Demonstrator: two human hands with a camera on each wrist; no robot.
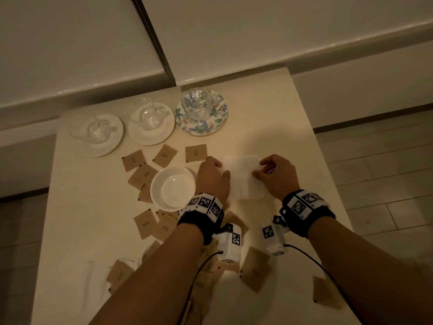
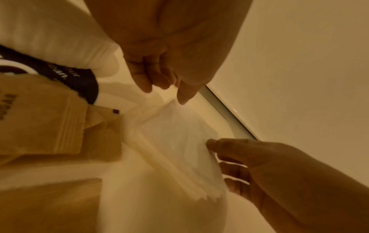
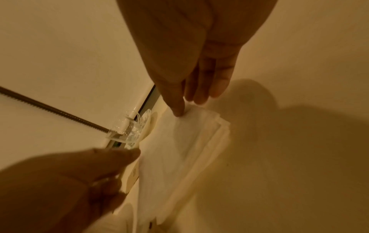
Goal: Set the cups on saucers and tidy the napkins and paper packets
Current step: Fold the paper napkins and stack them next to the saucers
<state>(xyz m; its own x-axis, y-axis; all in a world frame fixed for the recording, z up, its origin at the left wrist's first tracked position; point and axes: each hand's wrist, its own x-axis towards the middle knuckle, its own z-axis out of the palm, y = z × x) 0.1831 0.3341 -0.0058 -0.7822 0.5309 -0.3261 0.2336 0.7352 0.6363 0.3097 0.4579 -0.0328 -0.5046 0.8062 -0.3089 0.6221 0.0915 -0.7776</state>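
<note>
Napkins (image 1: 242, 175) sit stacked right between my hands, left hand (image 1: 212, 178) flat on their left edge, right hand (image 1: 277, 175) pinching the right edge.

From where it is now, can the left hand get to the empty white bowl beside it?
Probably yes. The left hand rests on the napkin stack, and the white bowl stands right beside it on its outer side, with nothing between them. It would first have to let go of the napkins.
</note>
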